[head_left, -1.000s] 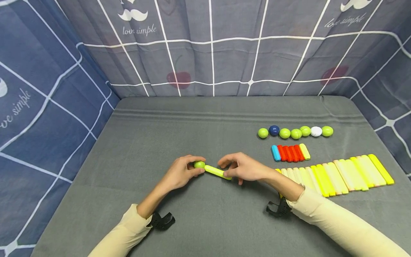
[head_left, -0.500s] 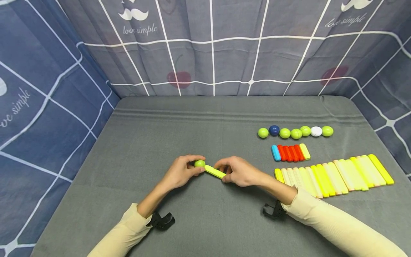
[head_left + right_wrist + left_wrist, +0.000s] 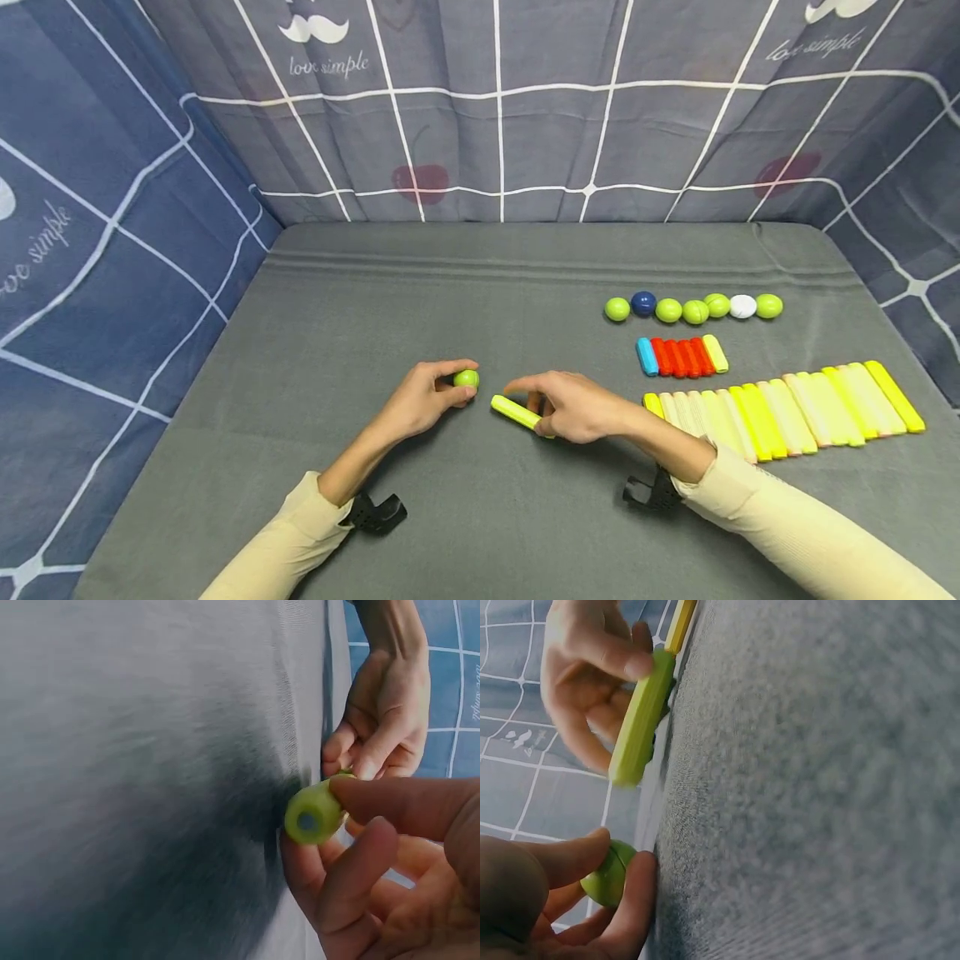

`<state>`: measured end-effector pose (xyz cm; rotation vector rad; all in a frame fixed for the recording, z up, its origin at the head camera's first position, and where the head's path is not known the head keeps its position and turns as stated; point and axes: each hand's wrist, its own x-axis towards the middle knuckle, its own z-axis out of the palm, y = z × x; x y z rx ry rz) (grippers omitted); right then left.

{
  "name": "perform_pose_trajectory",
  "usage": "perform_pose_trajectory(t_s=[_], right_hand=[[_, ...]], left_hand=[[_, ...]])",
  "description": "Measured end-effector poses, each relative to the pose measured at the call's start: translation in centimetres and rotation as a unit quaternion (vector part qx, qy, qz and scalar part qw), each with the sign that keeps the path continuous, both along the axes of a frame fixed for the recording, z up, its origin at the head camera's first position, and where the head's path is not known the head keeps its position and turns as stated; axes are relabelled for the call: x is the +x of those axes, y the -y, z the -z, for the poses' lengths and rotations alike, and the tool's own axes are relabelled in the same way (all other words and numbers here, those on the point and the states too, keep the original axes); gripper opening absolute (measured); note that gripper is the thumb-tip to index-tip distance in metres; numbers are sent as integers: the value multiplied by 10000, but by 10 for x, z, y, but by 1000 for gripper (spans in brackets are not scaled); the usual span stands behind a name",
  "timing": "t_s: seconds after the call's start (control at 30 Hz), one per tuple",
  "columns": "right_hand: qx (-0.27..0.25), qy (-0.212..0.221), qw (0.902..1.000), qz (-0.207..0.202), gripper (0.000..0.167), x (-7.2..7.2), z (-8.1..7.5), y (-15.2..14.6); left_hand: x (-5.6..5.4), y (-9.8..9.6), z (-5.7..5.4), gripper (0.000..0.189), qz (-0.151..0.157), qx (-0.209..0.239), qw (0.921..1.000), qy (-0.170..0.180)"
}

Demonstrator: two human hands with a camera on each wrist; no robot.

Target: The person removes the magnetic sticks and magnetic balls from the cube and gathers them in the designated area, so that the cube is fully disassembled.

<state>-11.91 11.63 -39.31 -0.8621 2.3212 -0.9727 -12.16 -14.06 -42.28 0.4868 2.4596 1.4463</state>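
My left hand [image 3: 422, 406] pinches a small green ball [image 3: 467, 379] between thumb and fingers. In the left wrist view a thin seam line crosses this ball [image 3: 609, 876]. To the right, my right hand [image 3: 576, 408] holds a yellow-green ridged stick [image 3: 514, 411] near its right end, thumb against fingers. The stick's free end points at the ball, with a short gap between them. Seen from the right wrist, the stick [image 3: 328, 801] is nearly end-on and shows a hole in its near end. My right fingers hide part of it in the head view.
A row of green, dark blue and white balls [image 3: 668, 311] lies at the back right. Below it sit short blue, red and yellow sticks [image 3: 681, 357]. Many longer yellow and cream sticks [image 3: 780, 412] lie side by side near my right forearm. Grey cloth [image 3: 360, 317] covers the table.
One second ago the stick's end met the ball. My right hand first shifted left along the stick, then drew back right with it, leaving a gap. The left hand has barely moved.
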Motion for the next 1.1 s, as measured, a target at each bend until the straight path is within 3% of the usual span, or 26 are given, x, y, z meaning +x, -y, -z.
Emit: perform_pose_trajectory(t_s=[0.17,0.43,0.73,0.93,1.1], right_hand=[[-234,247,9985,417,61,10,-4,-26],[-314,414,9937,998,50,27,-11,-68],[166,-719,9894,1250,44,42,-6,-99],[559,-1164,9837,1252,42,44,0,-103],[812,-1221,9816,1227,40,42,2,-103]], left_hand=[[-2,-2,0,38,-40,-104,9999,51],[-2,-4,0,38,-117,-339,9992,-198],[-1,-4,0,37,-134,-427,9984,-338],[0,-4,0,37,-118,-437,9983,-362],[1,-4,1,37,-121,-418,9982,-414]])
